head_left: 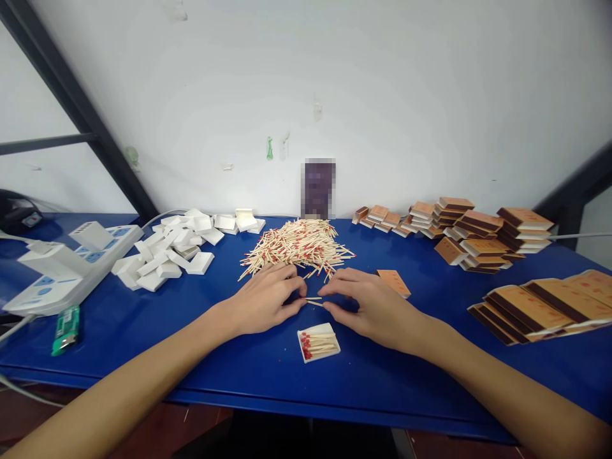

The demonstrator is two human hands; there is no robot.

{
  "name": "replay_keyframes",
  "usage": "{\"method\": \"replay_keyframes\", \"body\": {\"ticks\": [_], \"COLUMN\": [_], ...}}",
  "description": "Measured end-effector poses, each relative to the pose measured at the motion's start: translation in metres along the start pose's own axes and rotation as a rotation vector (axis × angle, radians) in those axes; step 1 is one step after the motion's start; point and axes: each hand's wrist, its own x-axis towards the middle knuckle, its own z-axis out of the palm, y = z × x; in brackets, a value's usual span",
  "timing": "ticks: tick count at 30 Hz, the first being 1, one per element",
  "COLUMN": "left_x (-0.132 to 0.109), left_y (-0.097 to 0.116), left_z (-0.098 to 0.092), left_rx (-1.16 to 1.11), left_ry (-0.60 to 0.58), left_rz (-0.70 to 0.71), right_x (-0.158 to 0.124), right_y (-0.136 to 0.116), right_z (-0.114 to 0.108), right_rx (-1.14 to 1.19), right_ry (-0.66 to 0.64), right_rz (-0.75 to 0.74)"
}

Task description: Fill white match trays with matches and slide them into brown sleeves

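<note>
A heap of red-tipped matches (299, 245) lies on the blue table (239, 376) in front of me. My left hand (265, 299) and my right hand (368, 303) rest just before the heap, fingertips nearly meeting. Between them they pinch a few matches (313, 300) lying crosswise. Just below the hands sits a small white tray (319, 342) partly filled with matches, red heads to the left. A single orange matchbox sleeve (393, 282) lies flat beside my right hand.
Several empty white trays (172, 252) are piled at the left, beside a white power strip (62, 268) and a green lighter (65, 329). Orange and brown matchboxes (478, 236) are stacked at the back right, with a row of them (540, 306) at the far right.
</note>
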Motion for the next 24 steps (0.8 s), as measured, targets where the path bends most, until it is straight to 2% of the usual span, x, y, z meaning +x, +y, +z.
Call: {"method": "replay_keyframes", "body": {"ticks": [7, 11, 14, 17, 24], "left_x": [0.002, 0.001, -0.003, -0.006, -0.008], "left_y": [0.002, 0.003, 0.003, 0.004, 0.007], "left_z": [0.002, -0.003, -0.009, -0.011, -0.001], "left_rx": [-0.028, -0.111, -0.183, -0.200, -0.120], "left_ry": [-0.002, 0.014, 0.048, 0.013, 0.015], "left_rz": [0.021, 0.023, 0.033, 0.131, 0.224], "right_x": [0.006, 0.008, 0.006, 0.002, -0.005], "right_y": [0.009, 0.009, 0.004, -0.007, -0.020], "right_z": [0.017, 0.013, 0.000, -0.010, -0.006], "right_rx": [-0.014, 0.007, 0.059, 0.120, 0.057], "right_ry": [-0.089, -0.093, -0.104, -0.166, -0.224], "right_rz": [0.090, 0.114, 0.070, -0.008, -0.079]}}
